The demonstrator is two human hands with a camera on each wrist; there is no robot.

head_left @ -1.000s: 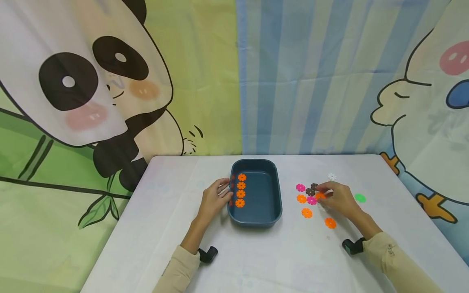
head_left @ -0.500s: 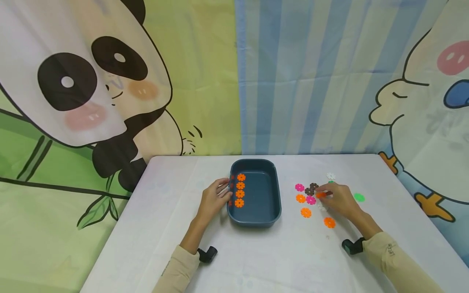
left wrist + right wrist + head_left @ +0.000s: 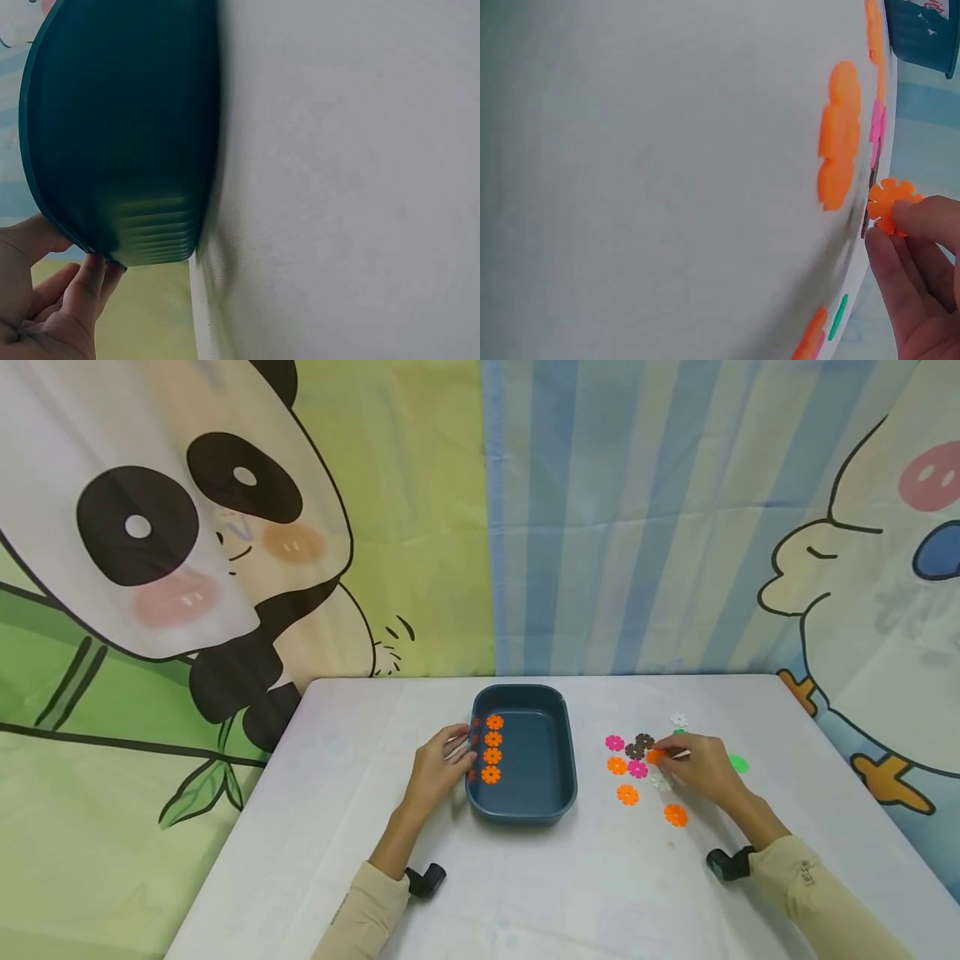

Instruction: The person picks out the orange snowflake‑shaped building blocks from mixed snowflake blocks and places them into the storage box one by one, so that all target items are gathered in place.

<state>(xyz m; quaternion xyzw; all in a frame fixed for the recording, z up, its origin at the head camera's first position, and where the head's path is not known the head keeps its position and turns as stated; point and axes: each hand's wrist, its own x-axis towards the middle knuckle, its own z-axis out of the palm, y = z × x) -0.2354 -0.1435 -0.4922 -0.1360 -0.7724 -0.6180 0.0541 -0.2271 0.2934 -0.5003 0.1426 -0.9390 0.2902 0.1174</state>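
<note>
In the head view the left hand holds the left rim of a dark blue tray; the left wrist view shows thumb and fingers on either side of the rim. A column of orange flower pieces lies inside the tray's left part. The right hand is over the loose pieces to the tray's right. Thumb and fingers there pinch an orange flower piece, seen clearly in the right wrist view. Beside the fingertips lie brown pieces and a pink piece.
Other loose pieces lie on the white table: a white one behind the right hand, a green one to its right, an orange one nearer the front. A patterned curtain hangs behind the table.
The right hand has shifted slightly, and its orange piece shows at the fingertips. The left hand and the tray stay in place.
</note>
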